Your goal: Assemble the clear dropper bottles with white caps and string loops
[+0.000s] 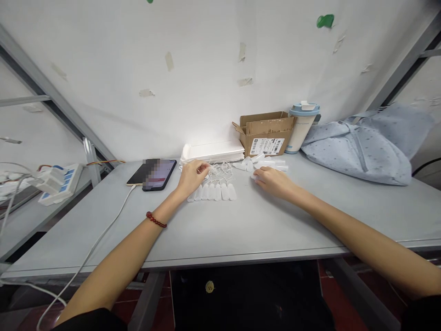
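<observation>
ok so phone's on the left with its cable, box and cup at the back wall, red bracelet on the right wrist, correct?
Not quite. The head view shows the red bracelet on the left wrist, not the right. The rest holds: the phone lies on the left with its cable, and the box and cup stand at the back wall.

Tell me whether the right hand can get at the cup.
Probably yes. The cup stands at the back, right of the box; the right hand lies just in front. Only low white pieces lie between, and the bag sits off to the side.
</observation>
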`<state>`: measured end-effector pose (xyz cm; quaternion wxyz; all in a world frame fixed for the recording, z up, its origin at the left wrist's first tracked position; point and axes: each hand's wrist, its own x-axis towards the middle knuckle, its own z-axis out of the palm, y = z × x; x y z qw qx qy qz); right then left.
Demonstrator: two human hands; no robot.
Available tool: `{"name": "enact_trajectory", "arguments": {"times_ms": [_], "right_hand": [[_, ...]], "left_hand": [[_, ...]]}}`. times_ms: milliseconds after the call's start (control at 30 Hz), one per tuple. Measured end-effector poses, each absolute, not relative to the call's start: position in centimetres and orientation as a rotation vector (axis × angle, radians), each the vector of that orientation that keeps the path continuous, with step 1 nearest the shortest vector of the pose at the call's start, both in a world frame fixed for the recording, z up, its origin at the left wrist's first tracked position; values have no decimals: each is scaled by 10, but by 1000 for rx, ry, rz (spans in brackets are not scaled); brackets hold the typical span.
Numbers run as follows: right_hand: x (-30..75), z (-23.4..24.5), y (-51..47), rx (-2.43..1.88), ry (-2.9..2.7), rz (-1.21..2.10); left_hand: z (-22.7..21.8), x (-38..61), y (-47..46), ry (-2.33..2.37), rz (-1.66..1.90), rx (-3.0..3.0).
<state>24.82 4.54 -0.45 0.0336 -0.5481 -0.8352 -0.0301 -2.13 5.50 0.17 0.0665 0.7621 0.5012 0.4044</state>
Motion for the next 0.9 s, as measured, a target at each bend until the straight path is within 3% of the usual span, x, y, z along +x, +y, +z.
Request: {"name": "enact_trajectory", "arguments": {"times_ms": [900], "right_hand": [[246, -2, 43, -1675, -2608, -117]], "left_hand": [[4, -21, 54, 1608, 1241, 2041]]}}
